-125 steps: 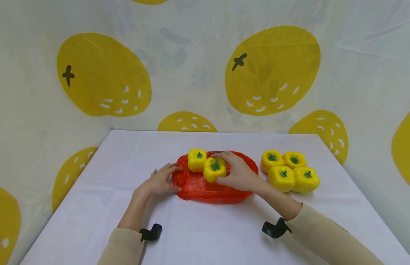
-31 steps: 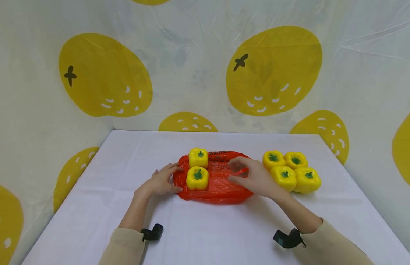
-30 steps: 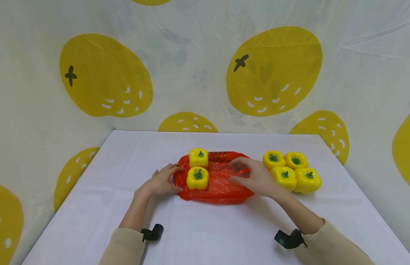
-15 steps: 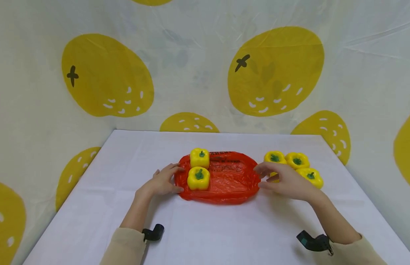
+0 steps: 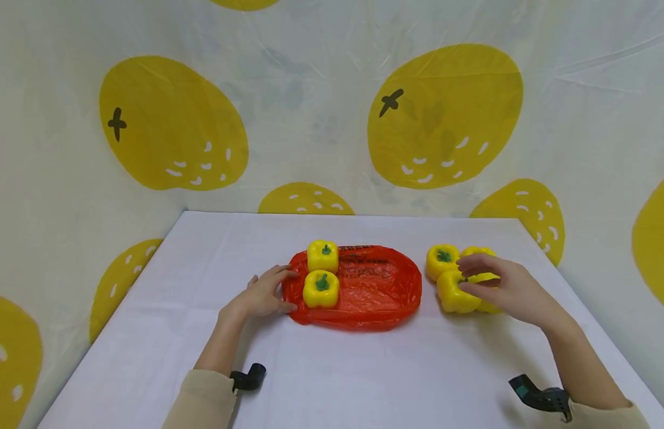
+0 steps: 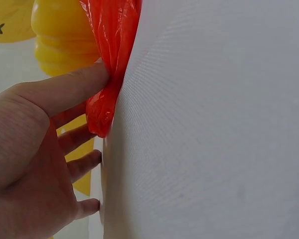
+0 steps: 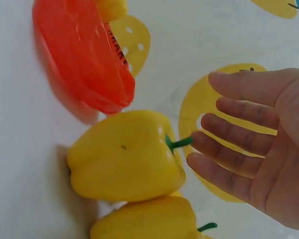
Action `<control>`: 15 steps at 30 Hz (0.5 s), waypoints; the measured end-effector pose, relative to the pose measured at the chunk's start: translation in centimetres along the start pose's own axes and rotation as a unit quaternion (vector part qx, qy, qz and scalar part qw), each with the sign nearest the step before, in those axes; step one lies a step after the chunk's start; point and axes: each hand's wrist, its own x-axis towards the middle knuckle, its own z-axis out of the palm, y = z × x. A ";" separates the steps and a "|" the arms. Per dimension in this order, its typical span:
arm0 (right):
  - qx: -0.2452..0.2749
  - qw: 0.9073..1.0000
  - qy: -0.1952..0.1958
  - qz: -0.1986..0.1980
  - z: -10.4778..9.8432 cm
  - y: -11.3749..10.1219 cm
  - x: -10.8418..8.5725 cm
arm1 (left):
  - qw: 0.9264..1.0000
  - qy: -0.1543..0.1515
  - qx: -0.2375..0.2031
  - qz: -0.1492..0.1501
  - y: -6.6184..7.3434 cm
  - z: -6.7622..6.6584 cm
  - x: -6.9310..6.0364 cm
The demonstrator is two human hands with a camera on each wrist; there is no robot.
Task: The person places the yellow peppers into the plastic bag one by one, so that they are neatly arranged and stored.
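Observation:
A red plastic bag (image 5: 377, 295) lies spread on the table, with dark print along its far side. Two yellow bell peppers sit on its left part: one at the back (image 5: 322, 256), another in front (image 5: 321, 289). My left hand (image 5: 262, 292) rests against the bag's left end; the left wrist view has the thumb touching the red plastic, fingers spread. Over the cluster of yellow bell peppers to the right hovers my right hand (image 5: 506, 289), fingers extended and holding nothing. Closest to it is the front-left bell pepper (image 7: 127, 157), its green stem near the fingertips. The hand partly covers the cluster's right-hand peppers.
A back-left bell pepper (image 5: 441, 261) stands in the cluster, just right of the bag. White cloth covers the table (image 5: 343, 381). Behind it hangs a pale curtain (image 5: 310, 119) printed with large yellow fruit.
The right hand set a bell pepper on the bag in front of the other, let go, then moved right to above the pepper cluster. The left hand has stayed at the bag's left end.

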 end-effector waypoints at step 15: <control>-0.054 0.997 0.027 0.047 -3.0 3.4 -1.3 | 1.000 0.001 -0.003 -0.003 0.0 0.1 -0.1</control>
